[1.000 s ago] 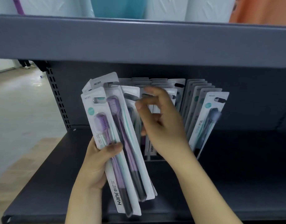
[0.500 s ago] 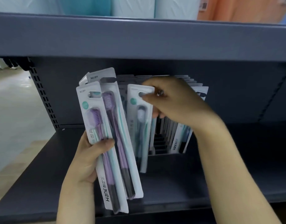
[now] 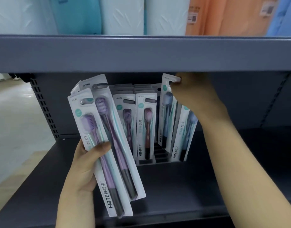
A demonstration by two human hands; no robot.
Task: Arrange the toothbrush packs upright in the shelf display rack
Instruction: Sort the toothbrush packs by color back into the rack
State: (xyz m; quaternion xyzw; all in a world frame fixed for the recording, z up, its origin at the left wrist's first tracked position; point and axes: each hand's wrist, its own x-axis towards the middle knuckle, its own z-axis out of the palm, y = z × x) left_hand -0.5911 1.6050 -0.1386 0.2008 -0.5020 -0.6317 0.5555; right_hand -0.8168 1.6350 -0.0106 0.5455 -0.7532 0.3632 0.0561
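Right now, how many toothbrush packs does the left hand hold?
3 visible in the left hand: front pack, second pack behind it, and a third pack, only a corner showing. More may be hidden.

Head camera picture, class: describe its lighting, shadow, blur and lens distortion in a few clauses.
Head view: soft light on the upper shelf edge, deep shadow under it around the display rack; the right hand and the blue toothbrush pack it pinches look slightly soft; print on the purple packs in the left hand stays readable; the wide lens bows the shelf edge.
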